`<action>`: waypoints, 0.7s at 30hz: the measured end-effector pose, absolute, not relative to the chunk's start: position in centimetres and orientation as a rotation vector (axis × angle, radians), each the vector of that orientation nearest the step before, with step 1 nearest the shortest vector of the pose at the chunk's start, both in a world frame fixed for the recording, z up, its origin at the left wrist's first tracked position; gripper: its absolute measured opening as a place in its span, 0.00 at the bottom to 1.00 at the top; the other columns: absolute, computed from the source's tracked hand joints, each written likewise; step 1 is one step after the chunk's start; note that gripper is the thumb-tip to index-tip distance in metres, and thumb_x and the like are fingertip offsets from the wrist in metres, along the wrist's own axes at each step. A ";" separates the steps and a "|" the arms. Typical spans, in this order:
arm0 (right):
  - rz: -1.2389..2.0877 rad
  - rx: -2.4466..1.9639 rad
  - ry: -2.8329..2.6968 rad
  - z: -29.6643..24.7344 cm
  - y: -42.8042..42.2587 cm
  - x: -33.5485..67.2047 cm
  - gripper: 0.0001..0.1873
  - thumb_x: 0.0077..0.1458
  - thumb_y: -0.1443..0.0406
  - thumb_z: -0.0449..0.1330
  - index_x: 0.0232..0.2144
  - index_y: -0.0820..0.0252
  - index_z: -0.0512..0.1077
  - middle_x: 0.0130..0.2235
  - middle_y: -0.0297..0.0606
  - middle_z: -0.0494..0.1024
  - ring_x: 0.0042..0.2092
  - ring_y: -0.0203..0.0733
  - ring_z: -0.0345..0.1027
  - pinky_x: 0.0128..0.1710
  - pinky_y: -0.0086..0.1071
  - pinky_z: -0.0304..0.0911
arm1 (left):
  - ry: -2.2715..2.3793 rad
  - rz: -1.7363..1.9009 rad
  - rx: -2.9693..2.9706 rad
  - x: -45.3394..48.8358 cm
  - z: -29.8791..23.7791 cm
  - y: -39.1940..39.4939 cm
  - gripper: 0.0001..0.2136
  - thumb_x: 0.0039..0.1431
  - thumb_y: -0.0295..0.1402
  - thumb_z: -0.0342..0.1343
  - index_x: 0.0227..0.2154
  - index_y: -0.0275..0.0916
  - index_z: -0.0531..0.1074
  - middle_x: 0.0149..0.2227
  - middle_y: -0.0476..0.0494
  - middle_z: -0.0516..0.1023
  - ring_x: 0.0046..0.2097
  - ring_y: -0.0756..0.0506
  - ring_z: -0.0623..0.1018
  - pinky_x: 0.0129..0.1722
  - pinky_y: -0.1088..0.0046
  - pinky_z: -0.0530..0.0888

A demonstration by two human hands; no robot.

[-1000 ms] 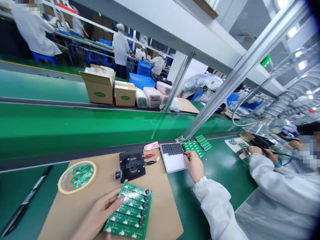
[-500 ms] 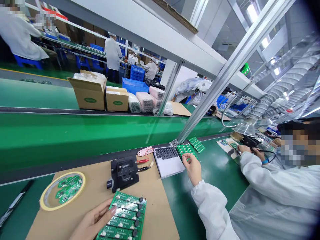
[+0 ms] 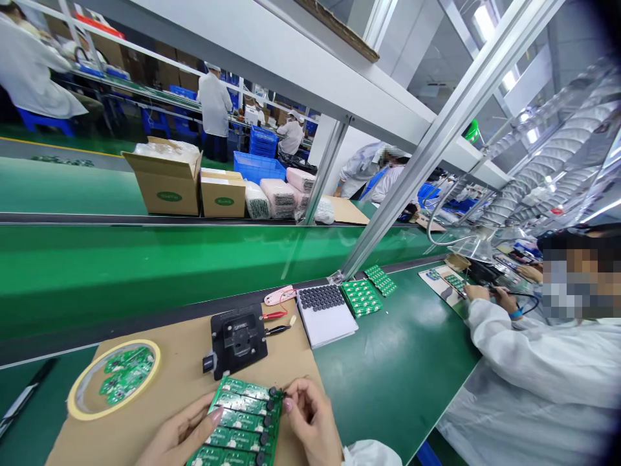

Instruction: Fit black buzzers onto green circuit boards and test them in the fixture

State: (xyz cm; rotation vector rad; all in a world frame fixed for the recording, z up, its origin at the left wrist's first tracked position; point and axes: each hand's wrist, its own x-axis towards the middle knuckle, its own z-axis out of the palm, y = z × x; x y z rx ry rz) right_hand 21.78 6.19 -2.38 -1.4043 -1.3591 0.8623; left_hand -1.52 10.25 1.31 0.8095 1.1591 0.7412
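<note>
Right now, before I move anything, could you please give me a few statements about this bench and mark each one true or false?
The left hand and right hand are both on the green circuit board panel. True.

The black jig sits on the white pad. False: it sits on the brown cardboard sheet.

The yellow tape roll encircles small green boards. True.

The co-worker's hand is touching the panel. False: it is apart from the panel, at the co-worker's own work spot on the right.
</note>
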 end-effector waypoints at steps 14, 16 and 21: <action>0.903 -1.343 -1.405 -4.1 4.1 21.8 0.11 0.59 0.55 0.56 0.33 0.56 0.69 0.27 0.29 0.63 0.23 0.32 0.50 0.20 0.26 0.47 | 1.211 0.808 0.858 -0.4 2.7 9.1 0.31 0.39 0.54 0.68 0.44 0.41 0.80 0.41 0.42 0.84 0.36 0.35 0.83 0.28 0.68 0.83; 0.885 -1.346 -1.437 -4.4 3.7 21.9 0.10 0.59 0.56 0.56 0.33 0.56 0.70 0.26 0.28 0.62 0.22 0.31 0.49 0.20 0.26 0.46 | 1.217 0.839 0.867 -0.3 2.7 9.1 0.30 0.37 0.55 0.69 0.43 0.42 0.81 0.39 0.43 0.85 0.43 0.33 0.82 0.37 0.65 0.83; 0.853 -1.337 -1.493 -5.4 3.5 21.9 0.10 0.59 0.57 0.56 0.33 0.56 0.69 0.24 0.27 0.60 0.21 0.30 0.47 0.21 0.27 0.45 | 1.223 0.738 0.849 -0.6 2.8 9.4 0.35 0.36 0.57 0.68 0.46 0.41 0.79 0.41 0.42 0.84 0.40 0.32 0.82 0.14 0.72 0.77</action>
